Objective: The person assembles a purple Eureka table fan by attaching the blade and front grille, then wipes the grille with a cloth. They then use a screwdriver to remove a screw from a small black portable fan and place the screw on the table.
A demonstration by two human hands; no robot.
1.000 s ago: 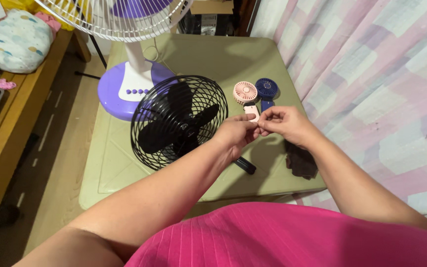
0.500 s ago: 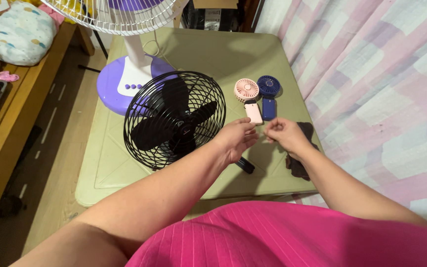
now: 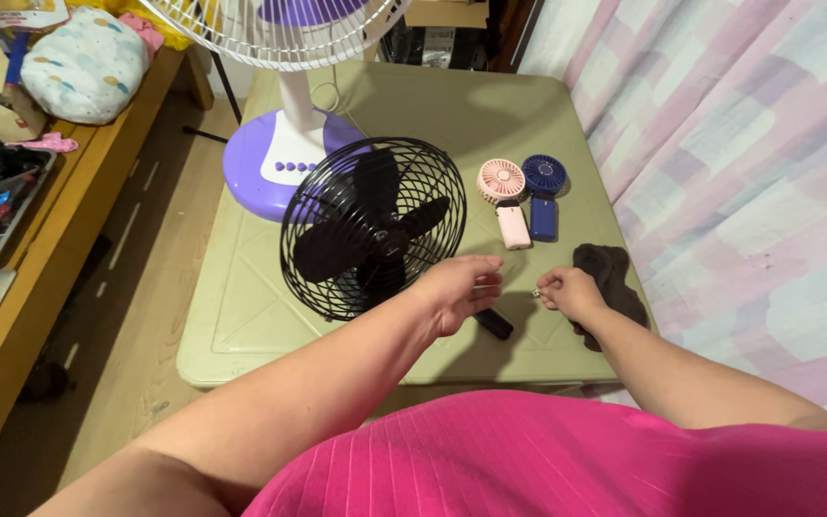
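Note:
A black table fan (image 3: 370,225) with a round wire cage stands on the olive-green table (image 3: 241,325). My left hand (image 3: 461,292) is just right of the cage, closed on a thin tool; its black handle (image 3: 496,325) sticks out below the palm. My right hand (image 3: 571,292) is a short gap to the right, apart from the left hand. Its fingertips pinch a tiny metal piece (image 3: 536,292), too small to identify. Behind the right hand lies a dark cloth (image 3: 614,273).
A white and purple pedestal fan (image 3: 275,158) stands behind the black fan. A pink handheld fan (image 3: 504,196) and a blue handheld fan (image 3: 543,191) lie side by side at the right. A wooden bench (image 3: 78,191) with a tool tray and pillow runs along the left; a checked curtain (image 3: 748,163) hangs on the right.
My two hands, close together near the small handheld fans, have drawn apart and come toward the table's front edge. The right hand now sits beside the dark cloth.

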